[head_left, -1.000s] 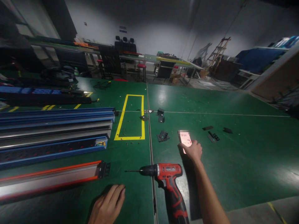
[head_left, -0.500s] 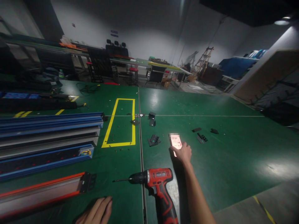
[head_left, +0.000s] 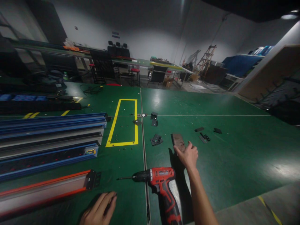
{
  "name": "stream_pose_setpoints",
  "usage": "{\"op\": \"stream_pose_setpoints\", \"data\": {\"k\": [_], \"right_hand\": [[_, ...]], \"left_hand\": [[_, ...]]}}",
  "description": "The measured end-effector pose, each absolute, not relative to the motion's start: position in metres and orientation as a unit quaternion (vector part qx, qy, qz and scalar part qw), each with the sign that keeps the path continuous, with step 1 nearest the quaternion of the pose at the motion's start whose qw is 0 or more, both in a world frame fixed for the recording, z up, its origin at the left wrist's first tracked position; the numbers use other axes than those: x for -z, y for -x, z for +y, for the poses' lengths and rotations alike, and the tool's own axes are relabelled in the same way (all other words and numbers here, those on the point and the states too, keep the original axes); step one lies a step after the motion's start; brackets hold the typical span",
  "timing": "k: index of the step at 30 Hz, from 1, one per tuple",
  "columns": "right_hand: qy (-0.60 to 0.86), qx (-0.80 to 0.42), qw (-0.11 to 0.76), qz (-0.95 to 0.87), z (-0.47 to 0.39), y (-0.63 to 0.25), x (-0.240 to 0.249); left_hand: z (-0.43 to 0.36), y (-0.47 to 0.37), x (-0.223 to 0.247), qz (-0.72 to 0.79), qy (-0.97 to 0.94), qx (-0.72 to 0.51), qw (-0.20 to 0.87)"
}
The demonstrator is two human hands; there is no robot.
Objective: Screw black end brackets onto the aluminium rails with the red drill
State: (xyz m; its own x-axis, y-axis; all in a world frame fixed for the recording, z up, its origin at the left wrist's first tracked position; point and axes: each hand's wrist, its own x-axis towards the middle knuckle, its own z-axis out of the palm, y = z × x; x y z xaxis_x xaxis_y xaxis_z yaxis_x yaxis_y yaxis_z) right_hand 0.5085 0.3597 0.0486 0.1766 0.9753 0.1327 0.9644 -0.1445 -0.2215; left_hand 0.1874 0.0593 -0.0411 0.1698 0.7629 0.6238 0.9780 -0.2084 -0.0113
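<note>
A smartphone (head_left: pixel 179 142) with a dark screen lies on the green table. Over its lower end is my right hand (head_left: pixel 190 155), thumb and fingers spread apart and not closed round it. Whether the thumb touches the phone I cannot tell. At the bottom edge my left hand (head_left: pixel 99 208) rests near the table top, its fingers loosely bent and apart with nothing in them. Between the hands lies a red and black cordless drill (head_left: pixel 162 178), its long bit pointing left. An orange-edged profile (head_left: pixel 47 190) with a black end piece lies beyond my left hand.
Blue and grey long profiles (head_left: pixel 51 131) fill the left side. A yellow tape rectangle (head_left: pixel 122 144) has small screws about it. Black plates (head_left: pixel 156 140) lie in the middle, with more black parts (head_left: pixel 204 137) to the right. A seam runs down the table.
The phone's lit screen has gone dark. My right hand has opened its fingers and shifted slightly right of the phone. The view has turned slightly left.
</note>
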Motion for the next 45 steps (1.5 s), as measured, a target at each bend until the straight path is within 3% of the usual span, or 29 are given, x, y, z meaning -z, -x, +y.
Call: {"op": "stream_pose_setpoints", "data": {"k": [2, 5, 8, 11, 33, 45], "right_hand": [[0.737, -0.021, 0.176, -0.652, 0.332, -0.513, -0.053], [0.692, -0.133, 0.197, -0.681, 0.277, -0.522, -0.048], [0.676, -0.255, 0.103, -0.683, 0.228, -0.527, -0.036], [0.643, -0.31, 0.078, -0.696, 0.204, -0.524, -0.028], [0.596, -0.252, 0.051, -0.761, 0.203, -0.5, -0.014], [0.578, -0.354, 0.074, -0.731, 0.204, -0.506, -0.029]], "left_hand": [[0.066, -0.193, 0.036, -0.641, 0.695, 0.297, 0.137], [0.077, -0.203, 0.03, -0.69, 0.639, 0.334, 0.053], [0.088, -0.21, 0.023, -0.703, 0.624, 0.342, 0.014], [0.098, -0.216, 0.021, -0.71, 0.613, 0.346, 0.012], [0.106, -0.208, 0.025, -0.733, 0.556, 0.393, 0.008], [0.097, -0.207, 0.02, -0.736, 0.579, 0.349, -0.027]]}}
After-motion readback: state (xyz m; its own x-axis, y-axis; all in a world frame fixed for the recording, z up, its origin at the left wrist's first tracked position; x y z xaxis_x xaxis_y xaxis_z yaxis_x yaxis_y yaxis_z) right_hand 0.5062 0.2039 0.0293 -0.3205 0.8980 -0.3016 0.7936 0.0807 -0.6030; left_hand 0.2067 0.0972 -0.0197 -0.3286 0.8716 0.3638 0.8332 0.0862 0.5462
